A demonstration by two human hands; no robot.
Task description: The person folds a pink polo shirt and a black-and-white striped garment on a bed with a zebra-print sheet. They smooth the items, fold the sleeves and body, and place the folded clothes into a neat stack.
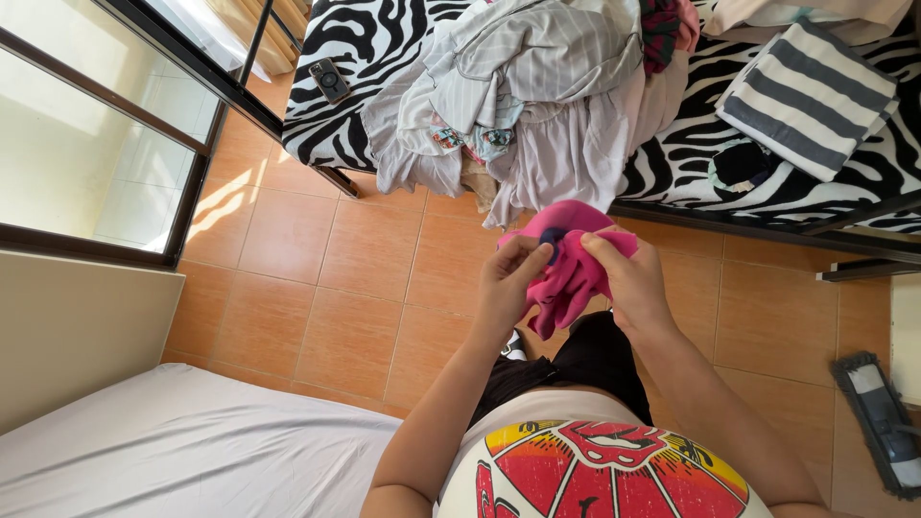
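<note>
Both hands hold one bright pink garment (573, 273) in front of the person's waist, above the orange tiled floor (317, 288). The left hand (506, 283) has its grip pinched closed on the cloth's upper left edge, thumb and fingers pressed against a small dark blue patch in the fabric. The right hand (628, 283) has its grip closed on the upper right edge, and the rest of the garment hangs bunched between and below the two hands.

Just beyond it stands one bed with a zebra-striped cover (365, 58). On that cover lies one heap of unfolded clothes (537, 86), mostly pale grey and lilac, spilling over the near edge toward the floor. To its right lies one folded grey-and-white striped towel (806, 96), and near that one small dark bundle (741, 165), possibly rolled socks. One black phone (330, 80) lies face down near the cover's left corner, well apart from the heap.

One white mattress (192, 451) fills the lower left. One flat mop head (878, 422) rests on the floor at the right edge.
</note>
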